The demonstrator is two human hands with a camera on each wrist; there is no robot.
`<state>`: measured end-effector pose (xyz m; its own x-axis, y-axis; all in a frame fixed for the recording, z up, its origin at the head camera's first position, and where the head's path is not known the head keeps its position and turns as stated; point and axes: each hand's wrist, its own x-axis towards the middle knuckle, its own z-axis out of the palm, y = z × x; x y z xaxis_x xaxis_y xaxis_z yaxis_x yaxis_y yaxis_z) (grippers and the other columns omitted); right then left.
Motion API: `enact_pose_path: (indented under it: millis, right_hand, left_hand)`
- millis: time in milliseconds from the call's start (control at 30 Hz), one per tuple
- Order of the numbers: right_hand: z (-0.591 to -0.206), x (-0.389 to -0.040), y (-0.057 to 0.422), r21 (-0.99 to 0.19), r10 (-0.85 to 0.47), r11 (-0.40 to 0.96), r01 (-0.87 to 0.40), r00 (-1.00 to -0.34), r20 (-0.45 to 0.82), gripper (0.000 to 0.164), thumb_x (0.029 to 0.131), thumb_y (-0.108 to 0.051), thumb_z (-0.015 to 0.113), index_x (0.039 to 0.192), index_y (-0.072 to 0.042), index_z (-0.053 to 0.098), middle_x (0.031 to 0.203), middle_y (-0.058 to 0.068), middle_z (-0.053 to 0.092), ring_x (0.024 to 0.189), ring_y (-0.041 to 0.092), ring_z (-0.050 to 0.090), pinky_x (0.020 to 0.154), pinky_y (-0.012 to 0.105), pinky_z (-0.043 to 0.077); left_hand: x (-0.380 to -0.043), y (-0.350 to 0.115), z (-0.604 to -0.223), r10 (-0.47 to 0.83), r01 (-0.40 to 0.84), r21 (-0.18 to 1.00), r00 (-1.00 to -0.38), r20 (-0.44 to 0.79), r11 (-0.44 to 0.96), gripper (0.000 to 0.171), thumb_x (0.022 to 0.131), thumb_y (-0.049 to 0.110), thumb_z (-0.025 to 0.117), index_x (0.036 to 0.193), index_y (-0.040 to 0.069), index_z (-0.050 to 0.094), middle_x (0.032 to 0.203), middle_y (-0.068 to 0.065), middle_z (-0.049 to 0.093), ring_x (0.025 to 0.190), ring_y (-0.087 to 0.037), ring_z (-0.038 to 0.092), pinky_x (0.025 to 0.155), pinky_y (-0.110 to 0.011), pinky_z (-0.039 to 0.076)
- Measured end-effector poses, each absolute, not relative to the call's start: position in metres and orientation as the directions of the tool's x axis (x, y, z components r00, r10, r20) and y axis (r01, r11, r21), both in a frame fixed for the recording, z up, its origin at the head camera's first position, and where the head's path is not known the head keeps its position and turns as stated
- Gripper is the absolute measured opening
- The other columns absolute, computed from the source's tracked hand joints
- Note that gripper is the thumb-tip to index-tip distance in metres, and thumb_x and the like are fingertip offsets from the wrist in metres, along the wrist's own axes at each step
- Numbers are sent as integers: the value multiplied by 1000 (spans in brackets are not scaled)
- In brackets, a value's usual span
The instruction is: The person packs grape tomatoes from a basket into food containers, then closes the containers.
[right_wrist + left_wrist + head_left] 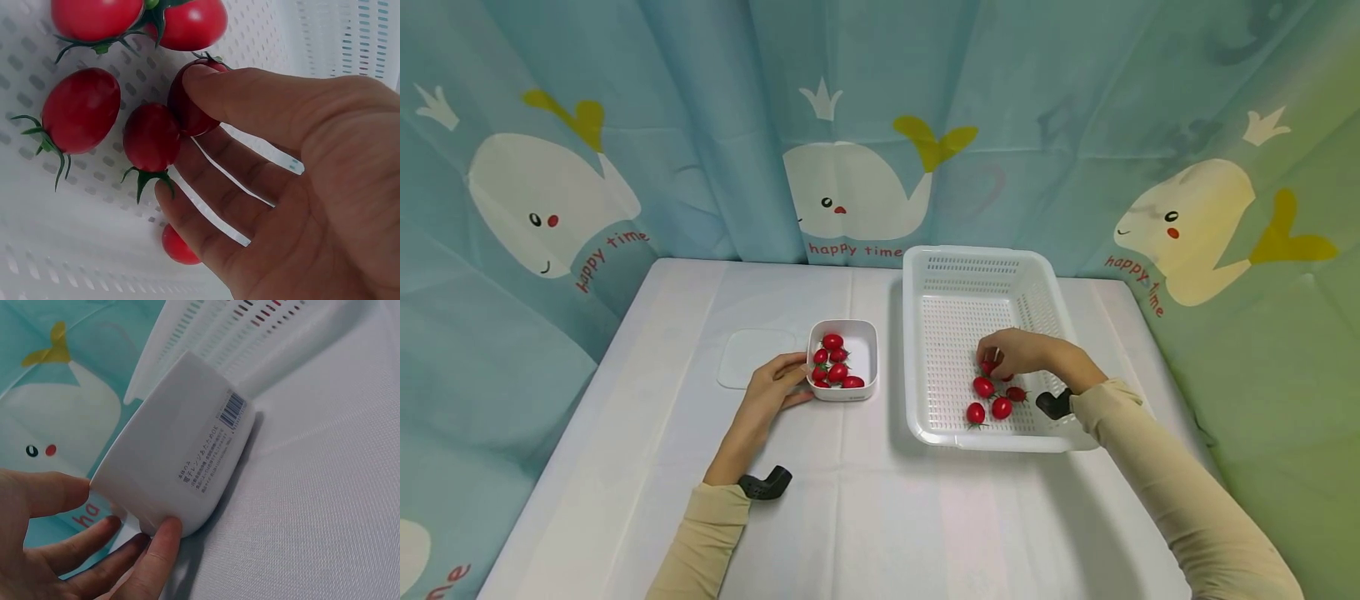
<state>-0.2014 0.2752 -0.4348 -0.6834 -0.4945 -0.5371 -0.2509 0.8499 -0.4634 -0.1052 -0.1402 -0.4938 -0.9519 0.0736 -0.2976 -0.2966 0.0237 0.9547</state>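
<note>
In the head view, my left hand (769, 390) is at the left side of a small white square container (867, 354); its fingertips touch the rim and lower wall. Several red cherry tomatoes (837, 372) lie inside. The left wrist view shows the container's printed wall (169, 444) with a barcode. My right hand (1021, 352) reaches into a white perforated basket (913, 358). Between its thumb and fingers it pinches a cherry tomato (190, 103). Another tomato (152, 137) touches that one, and more tomatoes (1002, 407) with green stems lie around on the basket floor.
A flat translucent lid (748, 354) lies on the white-covered table (865, 517), left of the container. The basket stands to the container's right. Blue whale-print curtains (715, 167) hang behind and beside the table. A black wrist device (766, 483) sits at each sleeve cuff.
</note>
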Motion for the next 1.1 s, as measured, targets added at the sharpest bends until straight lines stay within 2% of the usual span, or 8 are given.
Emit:
enact_pose_path:
  millis: [367, 500, 667, 767, 867, 1100]
  right_hand:
    - [-430, -202, 276, -522, -529, 819, -238, -668, -524, 21, 95, -6, 72, 116, -5, 68, 108, 13, 69, 83, 20, 67, 76, 35, 66]
    - [-424, -205, 276, -566, -558, 786, -248, -679, -477, 23, 95, -5, 72, 117, -3, 68, 112, 14, 71, 94, 24, 69, 79, 39, 66]
    - [-420, -207, 276, -627, -601, 732, -266, -685, -410, 26, 97, -8, 71, 122, -1, 67, 118, 15, 72, 115, 33, 69, 97, 47, 64]
    - [-420, -209, 274, -662, -617, 703, -261, -687, -384, 28, 98, -8, 70, 125, 1, 66, 120, 16, 72, 119, 37, 68, 103, 51, 61]
    - [-419, -209, 272, -690, -623, 681, -246, -690, -368, 30, 99, -10, 69, 127, 1, 65, 123, 17, 71, 121, 36, 68, 104, 50, 60]
    - [-409, -212, 265, -750, -596, 645, -147, -710, -374, 35, 99, -14, 71, 131, -4, 64, 131, 15, 68, 125, 32, 66, 105, 40, 58]
  left_hand:
    - [-105, -140, -495, 79, -293, 956, -953, -294, 27, 48, 109, 18, 55, 152, -3, 46, 153, -26, 50, 134, -38, 58, 96, -31, 64]
    - [-105, -140, -495, 76, -291, 957, -954, -291, 19, 49, 109, 18, 55, 152, -3, 47, 152, -26, 50, 134, -38, 58, 96, -30, 64]
    - [-105, -140, -495, 75, -296, 955, -952, -297, 16, 49, 109, 18, 55, 152, -3, 46, 152, -27, 50, 133, -37, 58, 95, -29, 64]
    - [-106, -140, -496, 74, -298, 954, -951, -299, 17, 49, 109, 18, 56, 152, -3, 46, 152, -27, 50, 133, -37, 59, 95, -29, 64]
    - [-106, -140, -495, 73, -298, 954, -952, -298, 19, 49, 109, 18, 56, 151, -3, 47, 152, -26, 50, 133, -37, 59, 95, -30, 64]
    - [-106, -140, -495, 77, -293, 956, -953, -293, 19, 49, 109, 18, 56, 151, -4, 47, 152, -27, 50, 135, -39, 58, 95, -31, 64]
